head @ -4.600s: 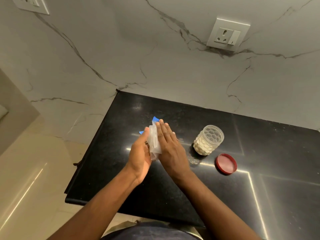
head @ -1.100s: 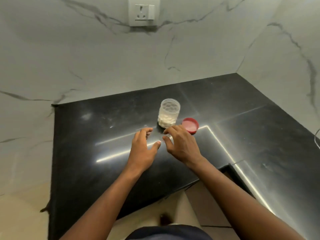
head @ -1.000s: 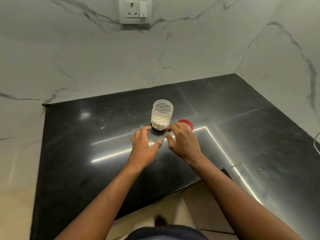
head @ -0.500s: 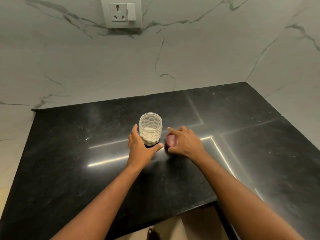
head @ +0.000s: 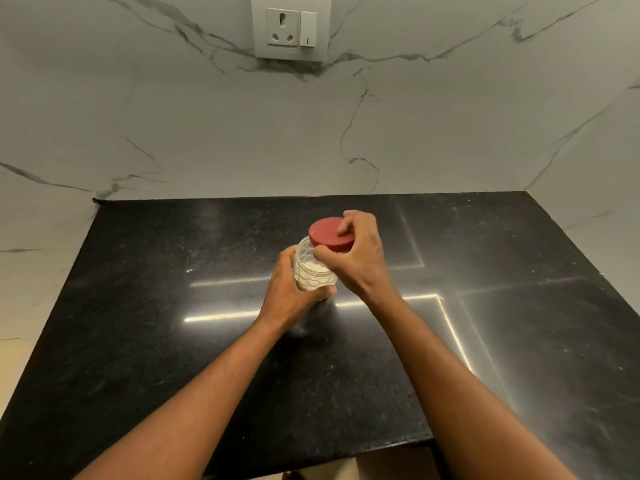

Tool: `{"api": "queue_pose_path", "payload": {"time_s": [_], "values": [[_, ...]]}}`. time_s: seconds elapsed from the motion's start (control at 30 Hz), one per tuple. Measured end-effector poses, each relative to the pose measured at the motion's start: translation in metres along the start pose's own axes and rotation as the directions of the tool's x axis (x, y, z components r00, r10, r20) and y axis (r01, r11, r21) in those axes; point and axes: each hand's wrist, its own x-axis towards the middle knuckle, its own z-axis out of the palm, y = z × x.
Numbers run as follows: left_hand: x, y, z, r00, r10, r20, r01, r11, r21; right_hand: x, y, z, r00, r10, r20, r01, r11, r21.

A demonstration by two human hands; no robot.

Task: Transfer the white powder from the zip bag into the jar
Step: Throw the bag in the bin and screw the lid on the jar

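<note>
Since half a second ago: red round plastic lid (head: pixel 330 234) is up off the black stone counter (head: pixel 166 306) and now sits at the mouth of the clear plastic jar with honeycomb-patterned walls (head: pixel 313 273). Left hand (head: pixel 289 292) has gone from lying beside the jar to wrapping it.

Head view, looking down.

Left hand: fingers curled round the jar's far and left side, thumb tip pressed on the near lower wall. Firm grip on the body of the jar.

Right hand (head: pixel 358 259): fingers (head: pixel 349 221) arched over the lid's far-right edge, thumb against its near edge. Lid pinched between them, tilted, covering the right part of the mouth. To the left of the thumb, a part of the rim is open to view.

Jar: between the two hands, upright or nearly so, white powder (head: pixel 311 268) filling most of it. Cannot tell whether its base touches the counter; a dark smudge of shadow or reflection lies just below the left wrist.

Surroundings: bright light streaks reflect on the counter on both sides of the hands. White marble wall with grey veins (head: pixel 173 116) rises behind, with a white socket and switch plate (head: pixel 291 29) high above the fingers.
</note>
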Motion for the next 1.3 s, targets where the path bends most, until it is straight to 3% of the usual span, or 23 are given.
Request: {"api": "queue_pose_path", "payload": {"time_s": [0.07, 0.2, 0.4, 0.47, 0.6, 0.7, 0.83, 1.0, 1.07, 1.17, 1.3], "values": [[0.002, 0.002, 0.000, 1.000, -0.012, -0.023, 0.012, 1.000, -0.002, -0.001, 0.012, 0.010, 0.994, -0.060, 0.086, 0.072, 0.987, -0.144], [0.008, 0.004, -0.001, 0.999, -0.044, -0.001, 0.044, 0.998, 0.039, -0.003, 0.013, 0.008, 0.978, -0.002, 0.210, 0.064, 0.955, -0.288], [0.016, 0.006, -0.010, 0.997, 0.013, 0.076, -0.022, 0.992, 0.127, 0.023, -0.008, -0.008, 0.840, 0.083, 0.536, 0.260, 0.805, -0.533], [0.019, 0.007, -0.013, 0.995, 0.017, 0.102, -0.032, 0.988, 0.150, 0.029, -0.014, -0.005, 0.831, 0.113, 0.545, 0.308, 0.722, -0.620], [0.024, 0.010, -0.015, 0.994, -0.012, 0.113, -0.012, 0.978, 0.210, 0.035, -0.035, 0.004, 0.894, 0.082, 0.440, 0.336, 0.525, -0.782], [0.025, 0.011, -0.016, 0.993, -0.028, 0.115, 0.000, 0.973, 0.232, 0.040, -0.045, 0.011, 0.897, 0.077, 0.436, 0.364, 0.430, -0.826], [0.026, 0.008, -0.016, 0.994, -0.034, 0.106, 0.007, 0.968, 0.252, 0.045, -0.051, 0.018, 0.834, 0.101, 0.543, 0.435, 0.483, -0.759], [0.028, 0.006, -0.017, 0.990, -0.096, 0.104, 0.065, 0.962, 0.266, 0.056, -0.059, 0.009, 0.636, 0.141, 0.758, 0.534, 0.629, -0.565], [0.029, 0.007, -0.019, 0.988, -0.098, 0.120, 0.064, 0.963, 0.260, 0.056, -0.059, 0.007, 0.605, 0.140, 0.784, 0.535, 0.658, -0.530], [0.028, 0.008, -0.019, 0.988, -0.075, 0.134, 0.039, 0.967, 0.252, 0.058, -0.055, 0.005, 0.665, 0.162, 0.729, 0.475, 0.661, -0.581], [0.026, 0.010, -0.021, 0.988, -0.057, 0.142, 0.026, 0.977, 0.211, 0.057, -0.051, 0.012, 0.856, 0.201, 0.476, 0.289, 0.575, -0.765]]}}
